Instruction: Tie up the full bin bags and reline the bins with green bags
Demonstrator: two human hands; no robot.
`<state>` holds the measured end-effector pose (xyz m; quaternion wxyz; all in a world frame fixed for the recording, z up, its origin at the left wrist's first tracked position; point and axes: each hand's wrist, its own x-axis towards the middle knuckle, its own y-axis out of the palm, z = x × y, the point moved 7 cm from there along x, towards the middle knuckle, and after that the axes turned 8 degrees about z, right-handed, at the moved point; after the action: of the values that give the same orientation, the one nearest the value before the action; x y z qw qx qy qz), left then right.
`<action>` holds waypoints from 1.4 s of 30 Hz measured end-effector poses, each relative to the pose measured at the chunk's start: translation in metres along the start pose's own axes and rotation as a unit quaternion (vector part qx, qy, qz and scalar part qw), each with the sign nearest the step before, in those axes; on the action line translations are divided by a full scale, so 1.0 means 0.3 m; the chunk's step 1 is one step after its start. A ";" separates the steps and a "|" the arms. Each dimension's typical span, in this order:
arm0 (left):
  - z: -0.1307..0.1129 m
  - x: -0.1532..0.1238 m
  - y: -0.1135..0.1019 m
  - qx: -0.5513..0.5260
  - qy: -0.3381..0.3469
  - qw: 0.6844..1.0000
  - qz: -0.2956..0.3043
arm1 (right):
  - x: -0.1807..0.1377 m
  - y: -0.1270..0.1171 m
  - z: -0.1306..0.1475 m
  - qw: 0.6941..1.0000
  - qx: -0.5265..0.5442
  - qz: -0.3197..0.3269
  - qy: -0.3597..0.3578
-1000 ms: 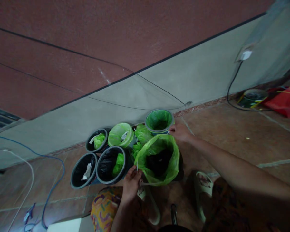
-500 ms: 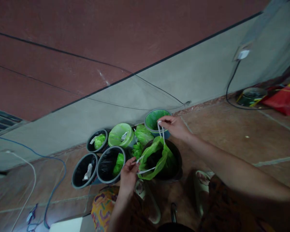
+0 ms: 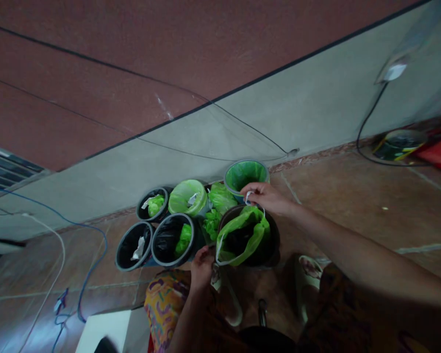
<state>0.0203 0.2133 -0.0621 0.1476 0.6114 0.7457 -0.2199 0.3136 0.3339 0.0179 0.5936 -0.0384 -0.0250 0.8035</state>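
Observation:
A light green drawstring trash bag (image 3: 261,230) sits in a dark brown bin (image 3: 275,247) between my feet, its mouth open toward me. My right hand (image 3: 264,196) is closed on the white drawstring (image 3: 248,196) at the bag's far side, pulled up in a small loop. To the left of the bag's near rim is my left hand (image 3: 202,267), its fingers loosely curled and apart, with no string visible in them. The bag's contents are too dark to make out.
Left of the brown bin stand several bins, including a black-lined bin (image 3: 165,240) and a green-lined bin (image 3: 176,198). Knotted green bags (image 3: 220,196) lie between them. Another green-lined bin (image 3: 238,176) is behind, by the wall. Cables (image 3: 103,250) cross the floor at left.
The drawstring loop that my left hand held is gone from its fingers, and that string now lies along the bag's rim. The loop in my right hand is shorter. My view has shifted slightly.

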 end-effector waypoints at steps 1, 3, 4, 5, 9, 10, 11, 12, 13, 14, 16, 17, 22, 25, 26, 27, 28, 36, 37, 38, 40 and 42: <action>0.025 0.001 0.006 0.001 -0.012 1.000 0.007 | -0.008 0.046 -0.008 0.998 -0.027 0.051 0.012; 0.052 0.003 0.036 0.003 -0.015 0.999 0.050 | -0.035 0.154 -0.026 0.983 -0.089 0.159 0.020; 0.054 0.002 0.055 0.006 -0.007 0.997 0.077 | -0.053 0.208 -0.038 0.971 -0.122 0.206 0.022; 0.052 0.001 0.072 0.013 0.004 0.995 0.101 | -0.073 0.261 -0.054 0.956 -0.156 0.248 0.024; 0.026 -0.008 0.112 0.057 0.038 0.988 0.138 | -0.142 0.419 -0.131 0.897 -0.285 0.334 0.040; 0.021 -0.011 0.121 0.063 0.044 0.987 0.142 | -0.154 0.444 -0.145 0.887 -0.309 0.341 0.037; 0.017 -0.015 0.130 0.066 0.048 0.985 0.149 | -0.164 0.464 -0.155 0.880 -0.327 0.343 0.032; 0.015 -0.020 0.139 0.066 0.050 0.984 0.155 | -0.173 0.480 -0.162 0.875 -0.341 0.344 0.026; 0.015 -0.025 0.148 0.061 0.049 0.984 0.162 | -0.179 0.492 -0.165 0.873 -0.350 0.340 0.016; 0.017 -0.030 0.157 0.052 0.044 0.983 0.169 | -0.182 0.498 -0.166 0.872 -0.358 0.333 0.007; 0.029 -0.037 0.170 0.027 0.022 0.983 0.178 | -0.180 0.501 -0.161 0.875 -0.372 0.309 -0.010; 0.036 -0.039 0.174 0.015 0.010 0.984 0.179 | -0.178 0.500 -0.156 0.876 -0.377 0.301 -0.017; 0.076 -0.026 0.164 -0.017 -0.032 0.988 0.152 | -0.166 0.493 -0.140 0.864 -0.376 0.333 -0.013; 0.087 -0.018 0.148 -0.078 -0.037 0.986 0.141 | -0.148 0.450 -0.139 0.877 -0.366 0.312 0.018; 0.086 -0.017 0.143 -0.094 -0.033 0.985 0.142 | -0.141 0.434 -0.142 0.883 -0.363 0.297 0.027; 0.083 -0.019 0.138 -0.105 -0.029 0.984 0.144 | -0.135 0.420 -0.147 0.888 -0.361 0.282 0.034; 0.081 -0.021 0.135 -0.112 -0.026 0.982 0.149 | -0.130 0.408 -0.152 0.893 -0.361 0.266 0.039; 0.072 -0.049 0.164 -0.160 -0.036 0.965 0.206 | -0.122 0.426 -0.218 0.914 -0.353 0.187 0.073; 0.072 -0.049 0.170 -0.167 -0.032 0.962 0.213 | -0.123 0.435 -0.231 0.915 -0.347 0.191 0.079; 0.073 -0.049 0.176 -0.171 -0.028 0.960 0.219 | -0.123 0.446 -0.244 0.915 -0.340 0.199 0.082; 0.078 -0.046 0.185 -0.173 -0.018 0.958 0.229 | -0.123 0.461 -0.266 0.915 -0.334 0.209 0.088; 0.083 -0.038 0.188 -0.171 -0.007 0.958 0.229 | -0.121 0.466 -0.277 0.913 -0.340 0.206 0.089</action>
<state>0.0764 0.1998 -0.0864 0.3016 0.7297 0.6114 -0.0535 0.1987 0.2576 -0.0758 0.3654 -0.3140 -0.2350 0.8442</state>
